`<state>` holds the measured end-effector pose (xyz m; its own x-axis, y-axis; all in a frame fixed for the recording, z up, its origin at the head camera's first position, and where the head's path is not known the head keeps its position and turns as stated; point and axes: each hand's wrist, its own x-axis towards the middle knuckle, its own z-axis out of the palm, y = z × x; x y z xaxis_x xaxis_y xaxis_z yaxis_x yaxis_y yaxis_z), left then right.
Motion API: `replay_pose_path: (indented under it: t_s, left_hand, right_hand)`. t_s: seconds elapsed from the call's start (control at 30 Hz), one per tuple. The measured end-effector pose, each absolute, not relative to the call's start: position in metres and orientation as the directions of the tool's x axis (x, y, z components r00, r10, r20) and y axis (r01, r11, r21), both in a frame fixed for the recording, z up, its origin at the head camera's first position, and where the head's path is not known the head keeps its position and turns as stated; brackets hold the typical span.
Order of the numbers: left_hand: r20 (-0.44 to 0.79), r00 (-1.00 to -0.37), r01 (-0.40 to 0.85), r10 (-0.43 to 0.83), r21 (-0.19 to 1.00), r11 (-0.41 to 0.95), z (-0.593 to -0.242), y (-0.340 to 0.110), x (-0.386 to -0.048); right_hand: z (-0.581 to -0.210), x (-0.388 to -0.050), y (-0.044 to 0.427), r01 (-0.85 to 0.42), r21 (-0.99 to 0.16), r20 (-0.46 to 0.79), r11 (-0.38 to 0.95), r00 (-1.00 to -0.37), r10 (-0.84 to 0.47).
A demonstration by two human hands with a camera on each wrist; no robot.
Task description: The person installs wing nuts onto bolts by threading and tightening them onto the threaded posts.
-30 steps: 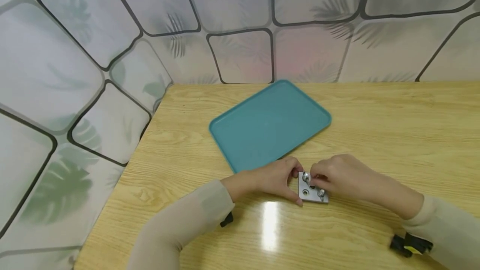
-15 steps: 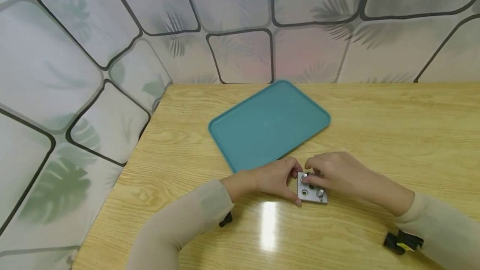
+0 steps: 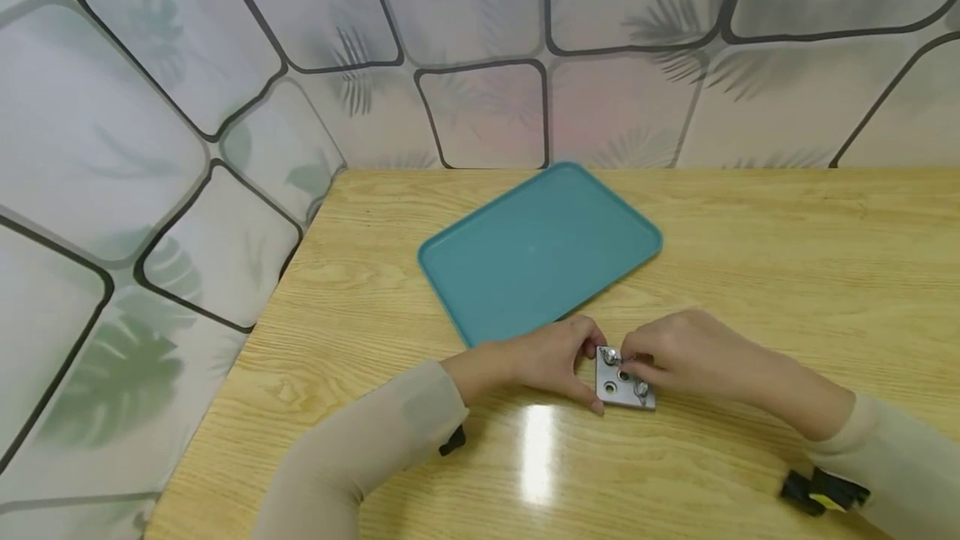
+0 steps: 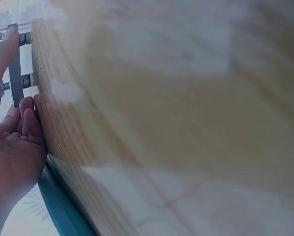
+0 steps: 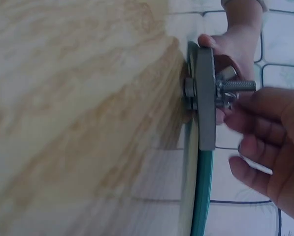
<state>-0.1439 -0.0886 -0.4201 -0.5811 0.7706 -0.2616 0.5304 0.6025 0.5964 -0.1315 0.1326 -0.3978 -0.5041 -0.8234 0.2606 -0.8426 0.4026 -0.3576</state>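
Observation:
A small grey metal plate (image 3: 625,400) stands raised off the table on bolt heads, as the right wrist view shows. My left hand (image 3: 551,359) holds its left edge between thumb and fingers. On the plate's far-left corner is a wing nut (image 3: 611,356), with my right thumb and forefinger at its wing; the right hand (image 3: 693,354) comes in from the right. Another wing nut (image 3: 641,390) sits near the close right corner. An open hole (image 3: 610,387) shows at the near left. A threaded bolt end (image 5: 243,85) sticks out of the plate toward my right fingers.
A teal tray (image 3: 540,252) lies at an angle just behind the left hand. The wood-grain table (image 3: 787,273) extends to the right and front. A patterned wall covering (image 3: 480,111) rises at the table's back and left. Black devices (image 3: 823,492) hang at the wrists.
My right hand reached left over the far wing nut half a second ago, and has drawn back right, its fingertips at the wing. The left hand and plate stay put.

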Motion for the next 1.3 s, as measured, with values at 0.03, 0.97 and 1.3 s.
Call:
replay_pose_path:
  t_s: [0.03,0.97,1.3]
  left_hand:
    - [-0.261,-0.580,0.529,0.772,0.600,0.600,-0.421,-0.089,-0.144]
    - [-0.264,-0.585,0.522,0.767,0.601,0.605,-0.419,-0.089,-0.142]
    - [-0.250,-0.584,0.526,0.772,0.608,0.594,-0.421,-0.089,-0.144]
  right_hand:
    - [-0.398,-0.131,0.134,-0.843,-0.378,0.252,0.383,-0.492,-0.833]
    - [-0.402,-0.133,0.126,-0.842,-0.306,0.305,0.445,-0.529,-0.792]
    - [-0.399,-0.134,0.126,-0.853,-0.311,0.315,0.419,-0.508,-0.802]
